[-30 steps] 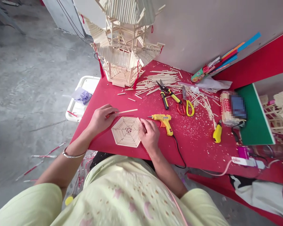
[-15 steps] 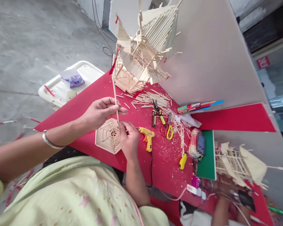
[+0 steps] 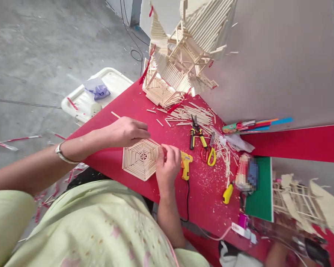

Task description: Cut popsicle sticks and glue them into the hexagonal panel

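The left hand (image 3: 132, 131) is near the centre of the frame, with its fingers bent over a thin, pale wooden stick (image 3: 116, 115); the fingertips are hidden, so I cannot tell if they press it. The right hand (image 3: 168, 159), just beside it, has thumb and forefinger pinched together on the lower end of this stick. Below the hands, at the centre of the frame, a flat hexagonal panel of pale sticks (image 3: 140, 163) lies on the red desk (image 3: 128, 105), and the right hand covers its right edge. Just right of this hand lies a yellow glue gun (image 3: 186, 167), partly hidden. Further to the upper right are the black-and-yellow cutters (image 3: 196, 133), the scissors with red and yellow handles (image 3: 212, 157) and a heap of loose pale sticks (image 3: 199, 114). At the top stands a many-roofed tower model of sticks (image 3: 174, 72) with red tassels (image 3: 146, 71).
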Demonstrator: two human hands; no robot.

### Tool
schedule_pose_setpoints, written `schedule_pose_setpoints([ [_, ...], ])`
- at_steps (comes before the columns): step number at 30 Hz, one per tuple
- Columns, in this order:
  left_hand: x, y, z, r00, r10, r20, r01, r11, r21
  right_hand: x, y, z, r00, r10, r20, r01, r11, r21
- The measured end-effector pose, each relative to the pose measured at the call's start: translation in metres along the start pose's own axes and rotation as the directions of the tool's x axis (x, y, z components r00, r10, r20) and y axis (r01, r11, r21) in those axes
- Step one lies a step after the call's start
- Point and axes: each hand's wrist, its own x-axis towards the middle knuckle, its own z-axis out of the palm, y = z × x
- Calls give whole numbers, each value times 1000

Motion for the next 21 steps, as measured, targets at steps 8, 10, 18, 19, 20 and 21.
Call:
schedule_pose_setpoints([
  [8, -6, -13, 2, 979, -156, 132, 170, 981, -99, -27, 13, 10, 991, 124, -57, -126, 991, -34],
  [10, -5, -12, 2, 971, -196, 134, 210, 972, -106, -26, 14, 11, 989, 145, -41, -147, 989, -24],
  [18, -6, -13, 5, 970, -182, 163, 205, 969, -137, -28, 16, 14, 983, 180, 32, -179, 983, -29],
  [19, -6, -15, 6, 972, -163, 171, 184, 977, -112, -28, 16, 15, 983, 181, 36, -180, 983, -29],
  [20, -7, -16, 7, 973, -146, 178, 164, 982, -93, -28, 16, 15, 982, 182, 39, -181, 983, -29],
  [21, -7, -17, 8, 974, -133, 182, 150, 985, -83, -27, 16, 14, 982, 184, 39, -183, 983, -28],
])
